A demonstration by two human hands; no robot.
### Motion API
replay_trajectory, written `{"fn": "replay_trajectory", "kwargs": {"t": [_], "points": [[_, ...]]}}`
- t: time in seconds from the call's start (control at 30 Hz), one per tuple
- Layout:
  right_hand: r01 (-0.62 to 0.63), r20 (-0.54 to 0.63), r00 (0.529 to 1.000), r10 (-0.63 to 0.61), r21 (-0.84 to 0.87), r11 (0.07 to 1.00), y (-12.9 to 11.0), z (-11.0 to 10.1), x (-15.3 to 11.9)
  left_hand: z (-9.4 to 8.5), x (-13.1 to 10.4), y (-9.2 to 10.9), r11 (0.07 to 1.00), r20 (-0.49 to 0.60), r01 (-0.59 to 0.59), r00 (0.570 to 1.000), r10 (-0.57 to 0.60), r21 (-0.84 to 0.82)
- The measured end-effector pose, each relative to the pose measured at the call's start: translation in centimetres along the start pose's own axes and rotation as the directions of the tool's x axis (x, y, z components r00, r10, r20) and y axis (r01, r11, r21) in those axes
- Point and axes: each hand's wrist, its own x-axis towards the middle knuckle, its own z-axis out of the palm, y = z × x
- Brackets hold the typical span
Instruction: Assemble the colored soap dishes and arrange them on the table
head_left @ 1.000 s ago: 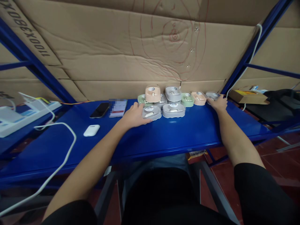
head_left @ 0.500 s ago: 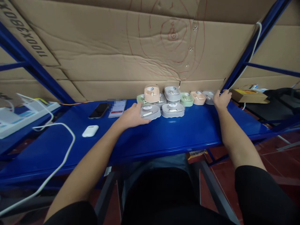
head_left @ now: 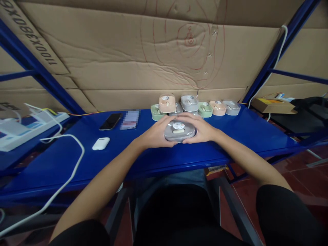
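A grey lidded box (head_left: pixel 183 130) with a clear cover, a round white label and a pale tab on top is held near the middle of the blue table. My left hand (head_left: pixel 159 133) is wrapped round its left side and my right hand (head_left: pixel 202 129) round its right side, fingertips nearly meeting behind it. Whether a second grey box is hidden behind or under it, I cannot tell. Just beyond the hands, a peach box (head_left: pixel 167 103) and another grey box (head_left: pixel 189 102) sit on top of lower boxes, one of them a green box (head_left: pixel 155 112).
To the right stand a second green box (head_left: pixel 205 110), a second peach box (head_left: pixel 217 108) and a grey box (head_left: pixel 231 107) in a row. A dark phone (head_left: pixel 110 122), a lit phone (head_left: pixel 130 119) and a white earbud case (head_left: pixel 100 143) lie left, near a white cable (head_left: pixel 77 164) and power strip (head_left: pixel 38 131).
My right hand has come from the right end of the row to the grey box. My left hand has moved slightly right and nearer. Two grey boxes showed in front before; one shows now.
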Motion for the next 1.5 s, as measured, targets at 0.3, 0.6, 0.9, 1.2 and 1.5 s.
{"fn": "replay_trajectory", "kwargs": {"t": [0.3, 0.6, 0.9, 1.2, 1.5], "points": [[-0.04, 0.088, 0.995, 0.038, 0.013, 0.999, 0.1, 1.2, -1.0, 0.4, -0.1, -0.5, 0.999, 0.121, 0.039, 0.992, -0.039, 0.005], [-0.062, 0.163, 0.984, 0.068, -0.042, 0.997, 0.4, 3.0, -1.3, 0.4, -0.4, -1.3, 0.994, 0.223, 0.085, 0.97, -0.097, 0.062], [-0.168, -0.145, 0.979, 0.14, -0.201, 0.965, -0.3, 1.0, -1.0, -0.5, -0.5, -2.1, 0.992, 0.186, 0.112, 0.975, -0.122, 0.064], [-0.79, -0.625, 0.591, 0.51, -0.321, 0.523, 11.6, -8.3, -6.0, -1.2, -0.2, -1.8, 0.988, 0.214, 0.124, 0.967, -0.142, 0.097], [-0.762, -0.299, 0.573, 0.763, -0.538, 0.361, 12.9, -7.6, -6.5, -2.0, -0.4, -3.3, 0.963, 0.182, 0.22, 0.952, -0.246, 0.153]]}}
